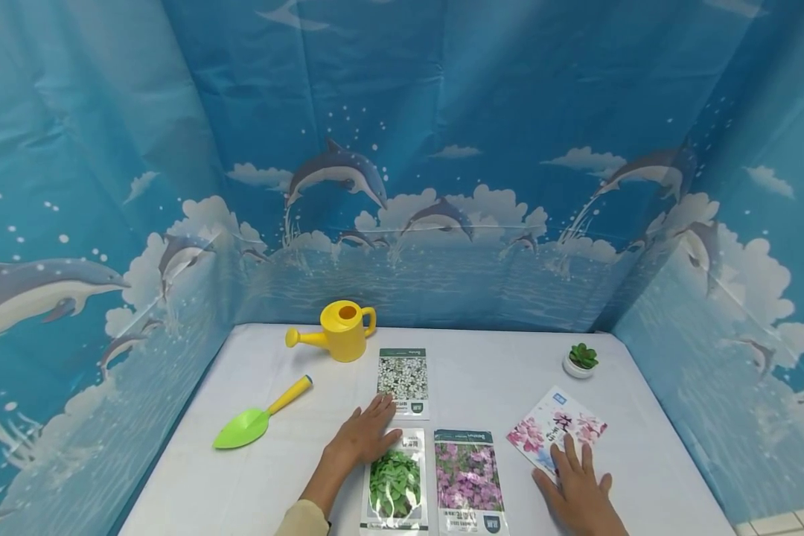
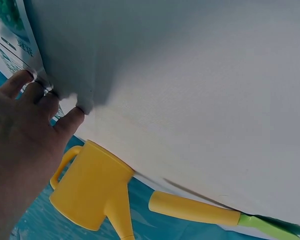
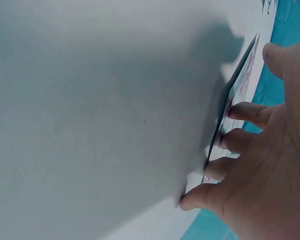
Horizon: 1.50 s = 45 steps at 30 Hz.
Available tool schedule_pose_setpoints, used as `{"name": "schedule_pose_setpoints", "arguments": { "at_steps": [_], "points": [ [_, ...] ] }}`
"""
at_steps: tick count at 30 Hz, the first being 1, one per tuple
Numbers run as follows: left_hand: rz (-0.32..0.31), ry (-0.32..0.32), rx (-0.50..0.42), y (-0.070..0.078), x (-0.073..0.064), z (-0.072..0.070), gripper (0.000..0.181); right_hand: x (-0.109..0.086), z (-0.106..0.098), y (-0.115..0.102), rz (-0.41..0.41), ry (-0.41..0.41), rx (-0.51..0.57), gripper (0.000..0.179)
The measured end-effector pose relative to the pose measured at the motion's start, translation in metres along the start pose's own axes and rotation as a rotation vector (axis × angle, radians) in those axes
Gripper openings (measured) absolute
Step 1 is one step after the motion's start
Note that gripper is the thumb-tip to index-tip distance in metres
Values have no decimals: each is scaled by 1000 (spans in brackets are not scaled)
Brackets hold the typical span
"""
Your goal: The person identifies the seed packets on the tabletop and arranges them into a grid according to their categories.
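Note:
My left hand (image 1: 365,435) reaches over the left side of two seed packets. Its fingertips are at the lower edge of the packet with white flowers (image 1: 402,376), and its thumb lies over the top of the green-leaf packet (image 1: 394,484). To their right lies a seed packet with purple-pink flowers (image 1: 469,476). My right hand (image 1: 579,495) has its fingers spread and its fingertips on a white packet printed with pink blossoms (image 1: 563,424), which lies at a slant. In the right wrist view, the fingertips touch that packet's edge (image 3: 244,80). Neither hand grips anything.
A yellow watering can (image 1: 344,331) stands at the back left of the white table (image 1: 496,372). Nearer lies a green trowel (image 1: 244,428) with a yellow handle. A small potted succulent (image 1: 581,359) stands at the back right. A blue dolphin-print curtain (image 1: 409,275) encloses the table's back and sides.

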<state>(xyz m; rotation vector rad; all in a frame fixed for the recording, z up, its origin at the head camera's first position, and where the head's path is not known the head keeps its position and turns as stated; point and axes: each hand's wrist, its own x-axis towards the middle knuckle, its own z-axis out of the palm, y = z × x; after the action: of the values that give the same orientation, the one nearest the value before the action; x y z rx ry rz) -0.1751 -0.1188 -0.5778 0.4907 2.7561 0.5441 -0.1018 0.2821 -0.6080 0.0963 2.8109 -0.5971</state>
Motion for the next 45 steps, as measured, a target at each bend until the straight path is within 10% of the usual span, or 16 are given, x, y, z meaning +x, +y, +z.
{"name": "schedule_pose_setpoints", "arguments": {
  "at_steps": [33, 45],
  "points": [
    [4, 51, -48, -10, 2, 14, 69, 38, -20, -9, -190, 70, 35, 72],
    [-10, 19, -36, 3, -4, -1, 68, 61, -25, -18, -242, 66, -8, 62]
  ]
}}
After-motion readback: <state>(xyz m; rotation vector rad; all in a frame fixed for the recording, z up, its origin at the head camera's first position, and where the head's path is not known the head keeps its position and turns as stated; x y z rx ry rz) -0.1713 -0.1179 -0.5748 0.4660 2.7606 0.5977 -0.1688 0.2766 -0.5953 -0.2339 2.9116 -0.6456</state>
